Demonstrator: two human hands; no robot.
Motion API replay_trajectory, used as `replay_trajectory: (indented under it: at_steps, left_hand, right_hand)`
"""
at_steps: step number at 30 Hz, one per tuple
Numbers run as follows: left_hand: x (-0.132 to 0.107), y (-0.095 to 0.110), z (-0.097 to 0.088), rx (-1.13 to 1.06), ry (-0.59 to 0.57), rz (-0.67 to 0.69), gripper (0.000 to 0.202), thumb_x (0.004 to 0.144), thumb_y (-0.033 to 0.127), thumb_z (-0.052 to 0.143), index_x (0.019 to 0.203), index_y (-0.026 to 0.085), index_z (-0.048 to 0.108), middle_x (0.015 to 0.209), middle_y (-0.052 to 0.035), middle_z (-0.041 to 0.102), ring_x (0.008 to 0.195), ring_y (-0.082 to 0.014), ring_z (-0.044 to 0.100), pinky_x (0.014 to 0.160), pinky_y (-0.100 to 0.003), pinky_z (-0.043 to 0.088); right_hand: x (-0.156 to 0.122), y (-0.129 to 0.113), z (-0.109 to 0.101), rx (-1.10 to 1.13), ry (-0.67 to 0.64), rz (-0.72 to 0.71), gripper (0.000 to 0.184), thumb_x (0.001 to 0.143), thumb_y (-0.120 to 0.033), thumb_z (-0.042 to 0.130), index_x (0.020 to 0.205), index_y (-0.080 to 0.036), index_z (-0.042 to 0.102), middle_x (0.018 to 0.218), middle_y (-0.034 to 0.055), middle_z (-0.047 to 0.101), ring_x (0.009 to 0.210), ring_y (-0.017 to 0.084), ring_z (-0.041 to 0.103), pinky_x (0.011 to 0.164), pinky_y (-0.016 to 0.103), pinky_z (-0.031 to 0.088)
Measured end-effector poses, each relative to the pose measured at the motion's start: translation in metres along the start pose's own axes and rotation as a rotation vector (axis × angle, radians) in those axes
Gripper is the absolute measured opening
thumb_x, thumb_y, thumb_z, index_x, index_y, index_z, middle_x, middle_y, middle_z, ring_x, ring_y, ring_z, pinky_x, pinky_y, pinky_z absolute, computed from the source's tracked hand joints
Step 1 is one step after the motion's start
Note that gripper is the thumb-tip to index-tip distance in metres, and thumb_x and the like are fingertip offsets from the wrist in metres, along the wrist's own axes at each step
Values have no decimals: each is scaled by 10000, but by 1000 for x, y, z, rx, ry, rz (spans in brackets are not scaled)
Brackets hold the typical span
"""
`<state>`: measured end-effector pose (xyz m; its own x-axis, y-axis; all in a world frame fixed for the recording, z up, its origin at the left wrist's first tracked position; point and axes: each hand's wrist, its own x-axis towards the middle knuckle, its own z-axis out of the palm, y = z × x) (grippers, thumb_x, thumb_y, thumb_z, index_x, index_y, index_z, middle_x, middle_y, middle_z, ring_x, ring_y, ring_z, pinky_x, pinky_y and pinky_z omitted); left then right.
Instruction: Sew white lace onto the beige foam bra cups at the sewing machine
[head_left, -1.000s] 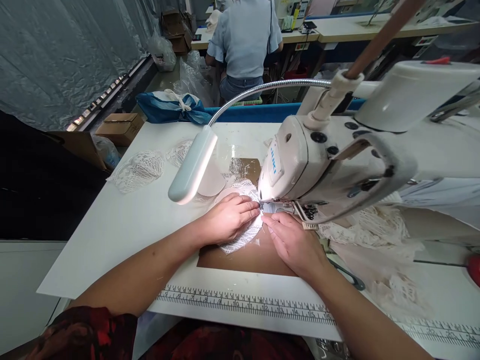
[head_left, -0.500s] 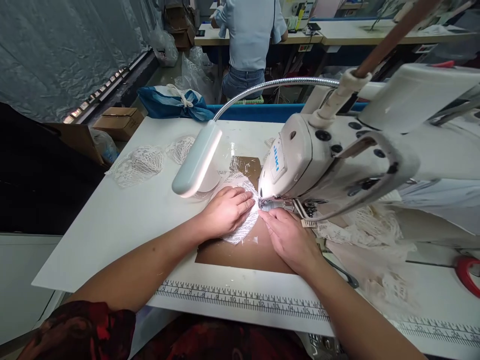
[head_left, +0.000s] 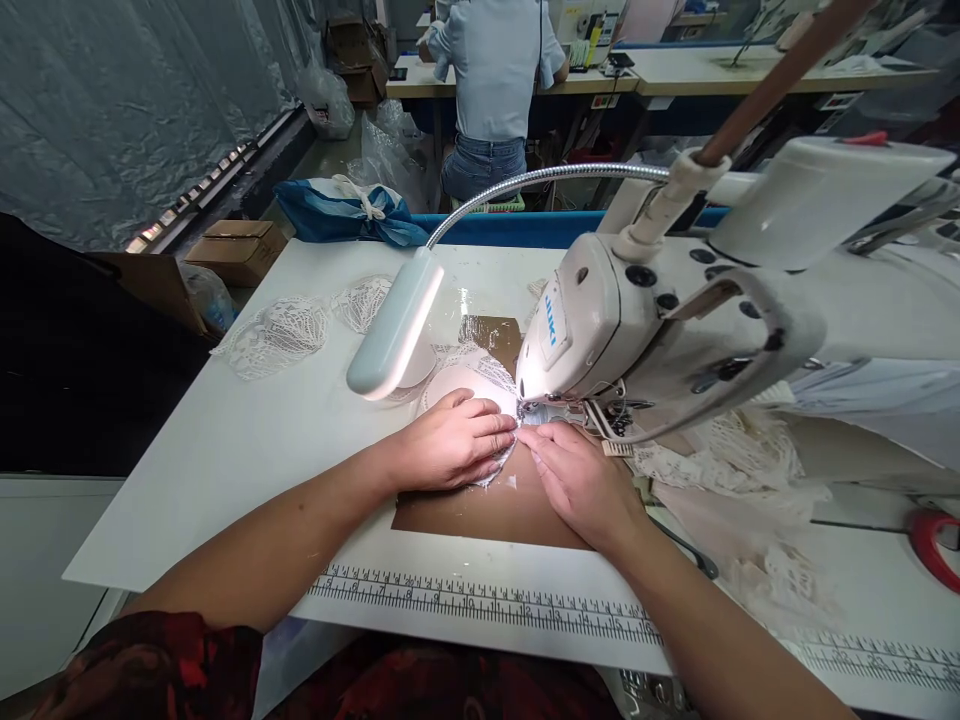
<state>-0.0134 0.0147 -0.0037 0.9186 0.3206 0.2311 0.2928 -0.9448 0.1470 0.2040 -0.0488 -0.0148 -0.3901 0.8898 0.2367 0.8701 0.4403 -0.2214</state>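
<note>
My left hand (head_left: 450,443) lies flat, fingers together, on a white lace piece (head_left: 480,378) that rests on the brown panel (head_left: 495,510) of the sewing table. My right hand (head_left: 581,480) presses the same lace with its fingertips right at the presser foot (head_left: 541,410) of the white sewing machine (head_left: 600,325). The two hands' fingertips nearly meet just before the needle. Most of the lace is hidden beneath my left hand.
A gooseneck lamp (head_left: 394,330) hangs over the table just behind my left hand. More lace pieces (head_left: 277,335) lie at the far left, a lace heap (head_left: 742,450) to the right. A printed ruler (head_left: 487,600) runs along the front edge. A person (head_left: 495,70) sits with their back turned at the table behind.
The lace has travelled away from me under the presser foot, so less of it shows below my left hand. Both hands stay at the foot.
</note>
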Motion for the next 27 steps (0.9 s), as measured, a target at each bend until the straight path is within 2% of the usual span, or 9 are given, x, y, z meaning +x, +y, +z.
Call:
replay_trajectory:
  at_steps: [4, 9, 13, 16, 27]
  left_hand:
    - [0, -1, -4, 17, -21, 13, 331, 966, 242, 393, 1217, 145, 586, 1293, -118, 587, 1140, -244, 517, 909, -404, 381]
    - [4, 3, -6, 3, -81, -47, 360, 941, 202, 419, 1265, 127, 557, 1323, -116, 567, 1155, -240, 509, 917, -386, 386]
    - [7, 9, -6, 17, -78, -130, 388, 947, 238, 408, 1290, 102, 532, 1339, -120, 551, 1162, -248, 499, 923, -390, 393]
    - [7, 9, -6, 15, -74, -132, 398, 955, 277, 402, 1290, 106, 530, 1342, -125, 546, 1160, -248, 498, 913, -392, 403]
    - [8, 3, -9, -35, -57, -121, 415, 944, 363, 429, 1247, 110, 557, 1315, -129, 566, 1132, -266, 510, 893, -391, 405]
  right_hand:
    - [2, -5, -2, -128, -7, -22, 415, 814, -71, 447, 1141, -212, 659, 922, 32, 678, 789, 172, 565, 575, 271, 372]
    - [3, -9, -1, -212, -11, 7, 430, 809, -56, 443, 1131, -244, 657, 892, 30, 666, 782, 174, 553, 563, 282, 325]
    - [3, -9, 1, -225, -43, 74, 438, 821, -65, 450, 1161, -258, 647, 889, 43, 676, 851, 194, 578, 578, 283, 331]
    - [3, -8, 1, -226, -48, 92, 457, 818, -64, 455, 1184, -270, 636, 923, 49, 683, 867, 197, 585, 581, 286, 337]
    - [1, -6, -4, -174, -15, 28, 430, 799, -64, 453, 1131, -248, 654, 872, 59, 659, 783, 183, 552, 542, 282, 306]
